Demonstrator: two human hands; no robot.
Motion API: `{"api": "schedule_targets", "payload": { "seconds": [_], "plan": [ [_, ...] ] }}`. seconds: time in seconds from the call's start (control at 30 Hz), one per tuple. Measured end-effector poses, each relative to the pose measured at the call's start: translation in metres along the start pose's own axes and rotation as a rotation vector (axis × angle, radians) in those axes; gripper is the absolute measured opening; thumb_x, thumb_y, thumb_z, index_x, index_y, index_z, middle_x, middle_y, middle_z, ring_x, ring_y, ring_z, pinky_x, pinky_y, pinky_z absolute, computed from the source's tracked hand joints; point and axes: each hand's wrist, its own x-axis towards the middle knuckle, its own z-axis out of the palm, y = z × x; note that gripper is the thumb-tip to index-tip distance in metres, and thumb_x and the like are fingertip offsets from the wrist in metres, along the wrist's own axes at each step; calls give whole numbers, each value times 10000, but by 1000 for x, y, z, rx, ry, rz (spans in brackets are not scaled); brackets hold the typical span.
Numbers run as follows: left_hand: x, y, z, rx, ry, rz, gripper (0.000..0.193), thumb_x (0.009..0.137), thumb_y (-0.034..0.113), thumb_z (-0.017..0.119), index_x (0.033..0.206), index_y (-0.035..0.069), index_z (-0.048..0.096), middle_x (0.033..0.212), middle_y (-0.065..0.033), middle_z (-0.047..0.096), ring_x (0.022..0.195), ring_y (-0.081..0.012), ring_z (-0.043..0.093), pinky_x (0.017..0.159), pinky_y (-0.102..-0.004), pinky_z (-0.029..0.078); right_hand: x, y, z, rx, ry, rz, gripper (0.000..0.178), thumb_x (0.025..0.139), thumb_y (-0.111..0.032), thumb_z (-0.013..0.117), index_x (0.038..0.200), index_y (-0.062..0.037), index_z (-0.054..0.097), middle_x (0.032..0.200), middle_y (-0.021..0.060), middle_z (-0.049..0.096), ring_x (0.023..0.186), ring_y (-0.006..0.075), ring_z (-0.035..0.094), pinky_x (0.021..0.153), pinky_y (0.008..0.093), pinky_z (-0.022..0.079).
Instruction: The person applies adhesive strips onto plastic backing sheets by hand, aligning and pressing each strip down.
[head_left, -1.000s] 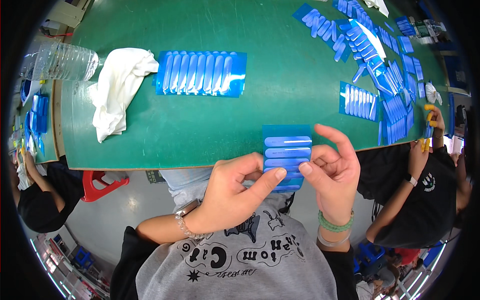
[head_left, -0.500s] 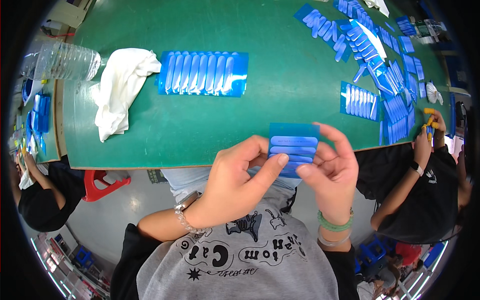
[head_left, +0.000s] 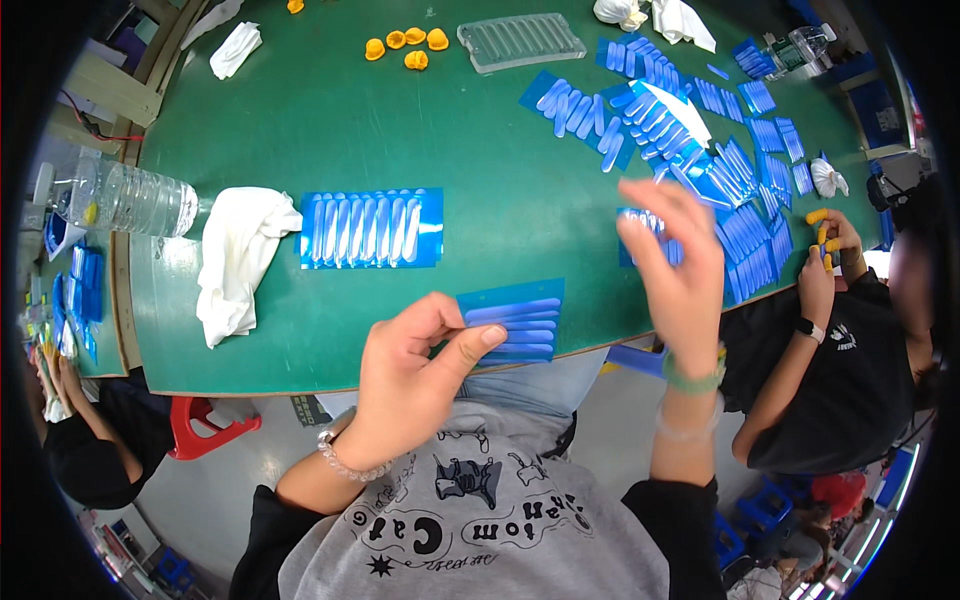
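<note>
My left hand [head_left: 415,375] pinches a small blue sheet with several raised blue strips [head_left: 515,320] at the near edge of the green table [head_left: 480,150]. My right hand [head_left: 675,275] is lifted and blurred over the table to the right, fingers spread, above another blue strip sheet [head_left: 640,235]; nothing shows in its grasp. A larger blue sheet of strips [head_left: 372,228] lies flat in front of my left hand.
A white cloth [head_left: 238,258] and a clear plastic bottle [head_left: 130,200] lie at the left. Many blue sheets [head_left: 730,170] pile at the right. A clear tray [head_left: 520,42] and orange finger caps [head_left: 405,45] sit far back. Another person [head_left: 850,330] works at the right.
My right hand let go of the small blue sheet and swung up to the right over the table. My left hand keeps hold of the sheet.
</note>
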Motion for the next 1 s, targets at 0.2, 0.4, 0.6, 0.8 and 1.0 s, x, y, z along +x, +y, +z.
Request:
{"api": "schedule_targets", "payload": {
  "seconds": [0.2,0.4,0.6,0.8,1.0],
  "plan": [
    [0,8,-2,-160,9,-58,82,886,53,624,867,-9,574,866,-35,651,786,-55,573,684,-210,462,6,31,-2,-754,71,-123,229,808,-203,663,1001,-84,696,1152,40,590,1024,273,461,872,412,341],
    [4,9,-4,-200,12,-46,165,891,43,608,1028,-38,564,998,-81,645,932,-109,597,834,-255,479,-7,8,17,-418,-84,-181,173,769,-138,692,941,-128,703,1006,-23,645,982,221,498,793,370,305],
    [3,8,-8,-202,15,-4,218,900,18,579,1100,-55,531,1057,-103,631,980,-138,595,874,-277,476,-3,2,25,-451,61,-144,164,735,-156,724,895,-133,697,907,-10,627,926,194,512,772,361,308],
    [1,7,-14,-211,8,0,216,903,10,569,1104,-58,529,1061,-109,629,989,-144,594,885,-286,477,0,3,32,-388,-109,-301,119,744,-101,682,859,-83,662,916,24,611,879,216,574,779,359,397],
    [2,11,-12,-255,21,-44,258,907,16,563,1151,-55,513,1084,-114,622,996,-145,592,886,-287,479,0,-5,28,-384,-142,-322,102,753,-81,673,846,-63,634,897,41,612,852,237,582,808,370,413]
  ]
}}
